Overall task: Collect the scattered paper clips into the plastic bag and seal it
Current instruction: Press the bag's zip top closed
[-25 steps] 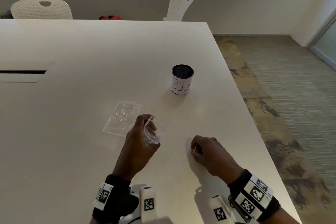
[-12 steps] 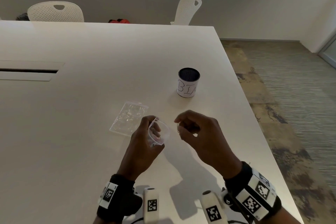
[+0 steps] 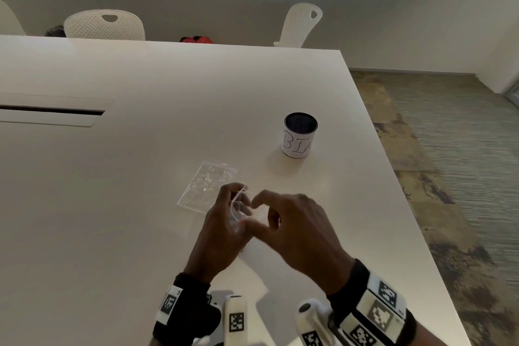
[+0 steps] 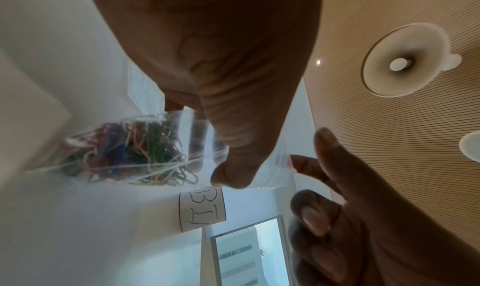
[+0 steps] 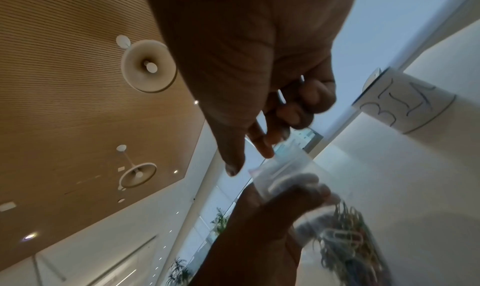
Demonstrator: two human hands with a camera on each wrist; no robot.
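Observation:
My left hand [image 3: 224, 205] grips a small clear plastic bag [image 3: 239, 212] by its top, just above the table, with the mouth held open. The left wrist view shows the bag [image 4: 197, 138] holding a bunch of coloured paper clips [image 4: 135, 153], with my thumb pressed on its side. My right hand [image 3: 261, 203] is at the bag's mouth with thumb and forefinger pointing into it. In the right wrist view a thin pale paper clip [image 5: 281, 97] shows between its curled fingers, just above the bag's mouth [image 5: 283, 163].
A second clear bag [image 3: 206, 185] lies flat on the white table [image 3: 112, 205] just beyond my left hand. A dark-rimmed cup labelled BIN [image 3: 299, 136] stands further back to the right. The table's right edge [image 3: 404, 205] is close by.
My right hand has lifted off the table at the right and moved left to the bag's mouth. The left hand has kept the bag in about the same place.

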